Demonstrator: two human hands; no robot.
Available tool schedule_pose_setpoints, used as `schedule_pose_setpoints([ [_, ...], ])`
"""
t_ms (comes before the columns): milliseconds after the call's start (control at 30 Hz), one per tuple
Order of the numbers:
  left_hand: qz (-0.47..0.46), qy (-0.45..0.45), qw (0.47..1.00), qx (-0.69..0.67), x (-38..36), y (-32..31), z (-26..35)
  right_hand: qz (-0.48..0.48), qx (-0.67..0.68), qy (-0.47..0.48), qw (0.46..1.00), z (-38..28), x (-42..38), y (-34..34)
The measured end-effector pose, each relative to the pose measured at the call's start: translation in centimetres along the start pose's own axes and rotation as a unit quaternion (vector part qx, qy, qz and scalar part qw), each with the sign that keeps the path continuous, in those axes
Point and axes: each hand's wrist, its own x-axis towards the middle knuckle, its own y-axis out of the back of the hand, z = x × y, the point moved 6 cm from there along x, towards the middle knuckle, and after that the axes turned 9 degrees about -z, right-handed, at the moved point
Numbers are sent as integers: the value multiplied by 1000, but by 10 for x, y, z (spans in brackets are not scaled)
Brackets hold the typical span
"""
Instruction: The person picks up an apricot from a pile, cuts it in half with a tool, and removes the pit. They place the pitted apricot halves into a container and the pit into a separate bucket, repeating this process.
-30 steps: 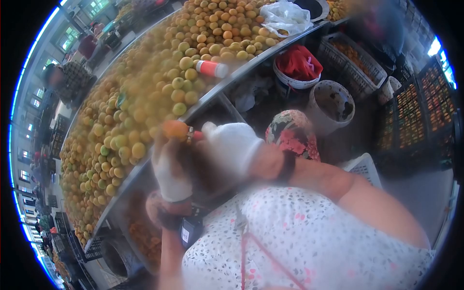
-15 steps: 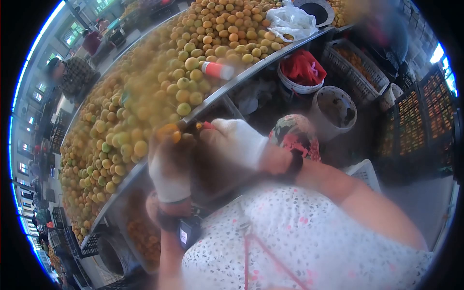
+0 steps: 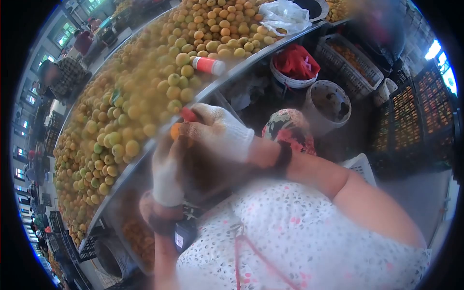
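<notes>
Both my hands wear white work gloves stained brown at the fingers. My left hand (image 3: 168, 169) is closed around an apricot (image 3: 175, 131), whose orange side shows above the fingers. Close against it, my right hand (image 3: 220, 133) grips a small red-handled tool (image 3: 188, 114); its working end is hidden. The two hands meet just in front of the metal rim (image 3: 212, 87) of a big sorting table. Heaped on that table are many apricots (image 3: 104, 159), yellow-green to orange. A red and white cylindrical container (image 3: 209, 65) lies on the heap near the rim.
A clear plastic bag (image 3: 285, 17) rests at the table's far edge. To the right stand a bucket with red cloth (image 3: 296, 63), a dirty white bucket (image 3: 328, 104), a fruit crate (image 3: 353, 60) and stacked black crates (image 3: 415, 116). Another person (image 3: 63, 77) sits across the table.
My hands have drawn closer together, and the red-handled tool has come over the apricot in my left hand. The whole view has shifted slightly.
</notes>
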Motion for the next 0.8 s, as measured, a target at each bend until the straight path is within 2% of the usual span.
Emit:
schedule_pose_setpoints([
  [133,7,-16,998,-53,-8,-7,5,-37,105,-14,994,9,2,-8],
  [200,-9,-56,997,-45,-9,-6,9,-59,212,-109,969,13,-5,-12],
  [233,-9,-55,997,-46,-10,-9,11,-59,212,-110,969,14,-6,-11],
  [300,32,-25,996,-76,-12,-13,12,-87,333,-131,930,16,-10,-18],
  [333,31,-25,996,-77,-12,-9,8,-86,333,-132,930,14,-10,-17],
  [400,-57,-117,991,-1,-11,-10,13,-106,337,-145,924,10,-12,-21],
  [433,-56,-117,992,-1,-12,-10,14,-106,336,-146,924,11,-12,-21],
  [500,-31,-31,989,-140,-11,-11,10,-101,355,-149,918,15,-9,-24],
  [533,-31,-32,989,-140,-9,-7,7,-103,355,-148,918,17,-7,-26],
  [567,-45,-26,984,-168,-5,-2,-2,-72,238,-73,966,12,-2,-20],
  [600,-58,-20,979,-196,-2,0,-10,-39,117,3,992,2,1,-15],
  [633,-53,-24,979,-195,-1,2,-12,-45,117,5,992,-1,0,-13],
  [667,-44,-9,985,-165,0,6,-15,-45,-69,75,994,-18,-2,-7],
  [700,-32,6,990,-134,0,13,-20,-43,-249,145,957,-32,-3,-7],
  [733,-20,4,991,-133,1,21,-29,-53,-243,148,957,-31,-2,-7],
  [800,64,-29,995,-66,9,43,-52,-157,-211,109,959,-19,3,-13],
])
